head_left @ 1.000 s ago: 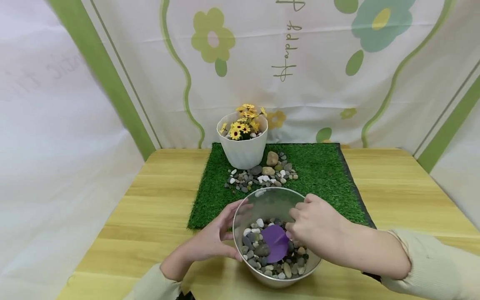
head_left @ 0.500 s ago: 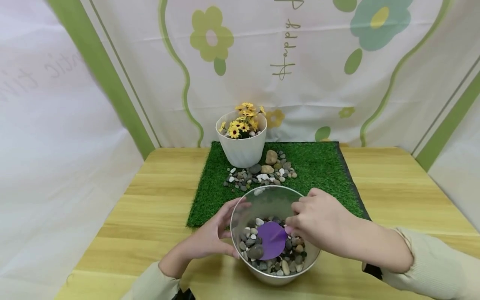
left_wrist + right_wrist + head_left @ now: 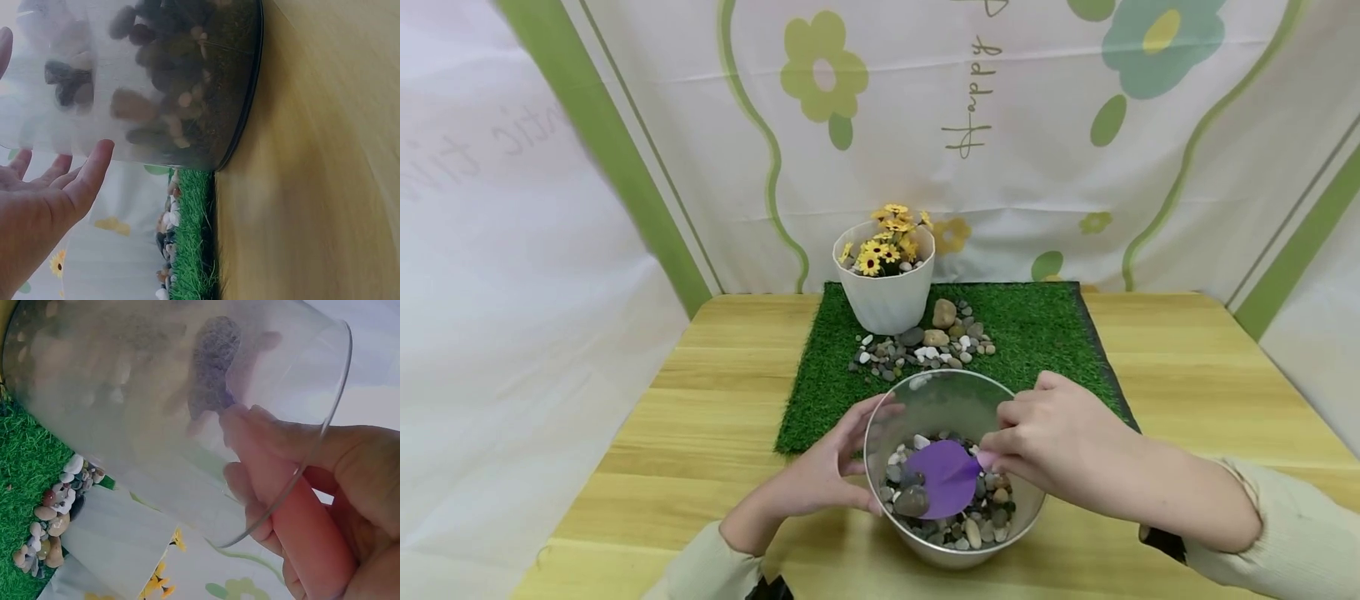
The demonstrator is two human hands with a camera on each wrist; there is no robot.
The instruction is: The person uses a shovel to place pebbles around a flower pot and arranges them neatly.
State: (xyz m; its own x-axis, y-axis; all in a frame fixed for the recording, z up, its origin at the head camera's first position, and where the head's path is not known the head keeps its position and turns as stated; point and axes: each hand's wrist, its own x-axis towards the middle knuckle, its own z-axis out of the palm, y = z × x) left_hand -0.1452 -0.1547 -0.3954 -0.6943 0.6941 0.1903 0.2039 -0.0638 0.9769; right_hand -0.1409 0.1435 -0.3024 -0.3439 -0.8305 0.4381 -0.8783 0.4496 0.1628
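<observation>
A clear bucket stands at the front of the table with pebbles over its bottom. My left hand holds its left side, thumb toward me and fingers spread round the back wall. My right hand reaches over the right rim and grips the pink handle of a small trowel. Inside the bucket, the trowel's purple blade lies low over the pebbles. A large grey stone meets the blade's left edge. Through the cloudy wall, stones show in the left wrist view.
Behind the bucket lies an artificial grass mat. On it stand a white pot with yellow flowers and a patch of loose stones. A printed cloth hangs behind the wooden table.
The trowel blade has shifted slightly left, toward the large grey stone, then my right hand has risen and moved a little right with its handle. My left hand stays at the bucket.
</observation>
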